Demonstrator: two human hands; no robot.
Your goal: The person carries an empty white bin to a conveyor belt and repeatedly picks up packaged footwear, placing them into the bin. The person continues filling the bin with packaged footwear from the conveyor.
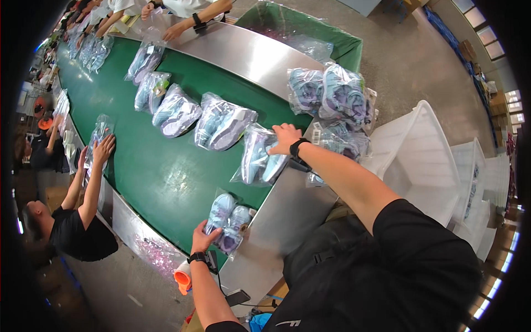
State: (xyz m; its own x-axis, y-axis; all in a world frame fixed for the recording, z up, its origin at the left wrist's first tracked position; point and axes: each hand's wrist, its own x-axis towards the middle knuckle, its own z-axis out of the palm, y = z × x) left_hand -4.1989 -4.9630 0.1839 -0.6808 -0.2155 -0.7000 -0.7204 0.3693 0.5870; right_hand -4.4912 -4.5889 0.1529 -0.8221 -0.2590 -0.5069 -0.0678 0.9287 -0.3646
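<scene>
Blue shoes (235, 221) (bagged) lie against the left grip (203, 238).

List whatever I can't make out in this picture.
- Shoe bag: head view, partly covered by the right hand.
- Rear tub: head view, partly hidden by the front tub.
- Head of the white-sleeved co-worker at the belt's far side: head view, cut off by the upper edge.
- Bags at the belt's far end: head view, too small and blurred to count.
</scene>
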